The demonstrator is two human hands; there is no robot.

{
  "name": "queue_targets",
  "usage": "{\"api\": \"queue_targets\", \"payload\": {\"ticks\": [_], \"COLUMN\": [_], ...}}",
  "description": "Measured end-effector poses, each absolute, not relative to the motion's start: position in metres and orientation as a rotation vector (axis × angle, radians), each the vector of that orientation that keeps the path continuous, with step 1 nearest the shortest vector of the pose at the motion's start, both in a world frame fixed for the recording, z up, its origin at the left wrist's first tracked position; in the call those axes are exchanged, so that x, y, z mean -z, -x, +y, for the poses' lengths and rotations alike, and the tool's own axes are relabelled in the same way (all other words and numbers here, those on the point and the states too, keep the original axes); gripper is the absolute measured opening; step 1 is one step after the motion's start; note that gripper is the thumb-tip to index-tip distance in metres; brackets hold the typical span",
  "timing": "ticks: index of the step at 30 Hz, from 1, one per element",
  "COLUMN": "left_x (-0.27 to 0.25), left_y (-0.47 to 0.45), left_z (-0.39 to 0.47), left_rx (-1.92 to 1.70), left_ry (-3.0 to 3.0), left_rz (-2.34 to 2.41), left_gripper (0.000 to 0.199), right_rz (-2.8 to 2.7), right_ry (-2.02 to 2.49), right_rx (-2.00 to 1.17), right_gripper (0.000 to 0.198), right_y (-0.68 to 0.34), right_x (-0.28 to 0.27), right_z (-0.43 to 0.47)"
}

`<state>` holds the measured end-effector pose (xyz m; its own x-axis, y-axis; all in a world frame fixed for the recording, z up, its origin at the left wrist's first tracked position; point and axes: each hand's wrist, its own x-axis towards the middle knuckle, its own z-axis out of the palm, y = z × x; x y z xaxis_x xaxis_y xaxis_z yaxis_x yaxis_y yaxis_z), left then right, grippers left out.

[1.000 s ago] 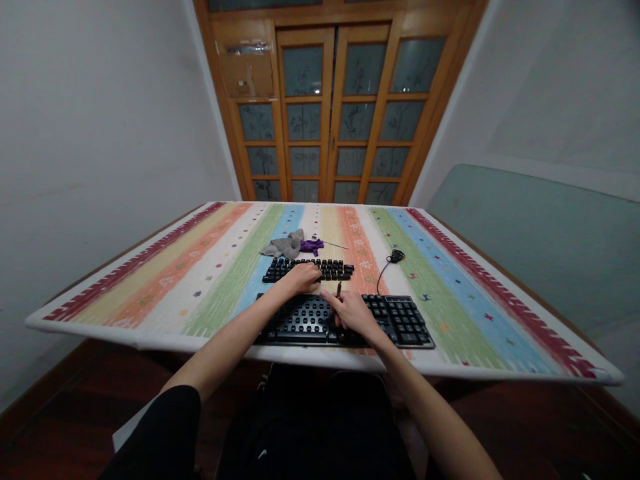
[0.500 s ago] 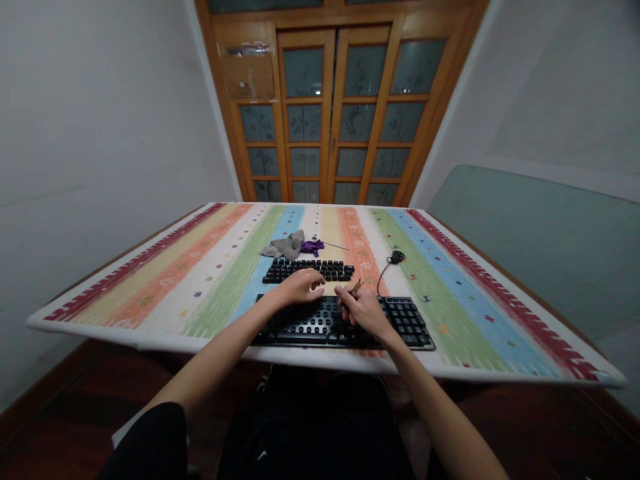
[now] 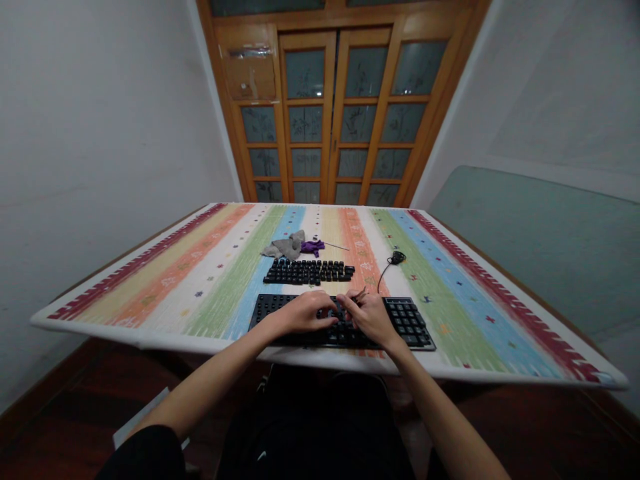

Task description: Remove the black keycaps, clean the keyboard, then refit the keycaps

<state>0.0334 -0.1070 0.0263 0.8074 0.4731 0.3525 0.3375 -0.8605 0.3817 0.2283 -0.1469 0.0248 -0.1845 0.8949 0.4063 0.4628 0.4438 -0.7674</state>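
Note:
A black keyboard (image 3: 267, 305) lies near the table's front edge, with bare switch posts on its left part and keycaps still on the number pad at its right. My left hand (image 3: 311, 311) is over its middle, palm down, fingers curved and a gap showing between thumb and fingers. Close beside it, my right hand (image 3: 367, 317) is closed around a small brownish tool (image 3: 361, 293) with thin prongs pointing up and away; its lower end is hidden. Behind the keyboard, loose black keycaps (image 3: 307, 272) are laid out in rows.
Beyond the keycaps lie a crumpled grey cloth (image 3: 286, 245), a purple cloth (image 3: 313, 248) and a thin dark rod (image 3: 337, 246). The keyboard's coiled cable (image 3: 397, 257) rests at the back right. A striped cloth covers the table (image 3: 210, 287); wooden glazed doors (image 3: 333, 120) stand behind it.
My left hand has come back from between the keycap rows and the keyboard to the keyboard's middle, next to my right hand. The right hand has barely moved and still grips the tool.

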Motion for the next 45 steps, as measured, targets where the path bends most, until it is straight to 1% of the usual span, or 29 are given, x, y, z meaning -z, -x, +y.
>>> {"api": "queue_targets", "payload": {"ticks": [2,6,10,15,19,26,30,45], "left_x": [-0.025,-0.026,-0.030,-0.033,-0.030,-0.017,-0.012,-0.006], "left_y": [-0.034,-0.038,-0.042,-0.038,-0.036,-0.041,-0.042,-0.039], "left_z": [-0.107,-0.106,-0.099,-0.080,-0.056,-0.029,-0.023,-0.014], "left_rx": [-0.617,-0.586,-0.571,-0.685,-0.700,-0.420,-0.338,-0.314], "left_ry": [-2.719,-2.766,-2.783,-2.740,-2.843,-3.046,-3.063,-3.089], "left_rz": [0.642,0.643,0.579,0.646,0.843,1.003,1.062,1.053], "left_gripper": [0.008,0.012,0.010,0.007,0.010,0.012,0.012,0.012], "right_rz": [-1.849,-1.900,-1.919,-1.860,-1.807,-1.786,-1.732,-1.689], "right_ry": [1.156,1.155,1.143,1.185,1.221,1.242,1.256,1.248], "right_rx": [-0.546,-0.450,-0.389,-0.319,-0.424,-0.603,-0.698,-0.726], "right_gripper": [0.055,0.054,0.056,0.058,0.055,0.056,0.056,0.055], "right_y": [-0.228,-0.228,-0.229,-0.233,-0.237,-0.238,-0.235,-0.227], "right_x": [-0.025,-0.025,-0.023,-0.017,-0.013,-0.008,-0.004,-0.001], "right_z": [-0.149,-0.151,-0.151,-0.149,-0.152,-0.160,-0.163,-0.164]}}
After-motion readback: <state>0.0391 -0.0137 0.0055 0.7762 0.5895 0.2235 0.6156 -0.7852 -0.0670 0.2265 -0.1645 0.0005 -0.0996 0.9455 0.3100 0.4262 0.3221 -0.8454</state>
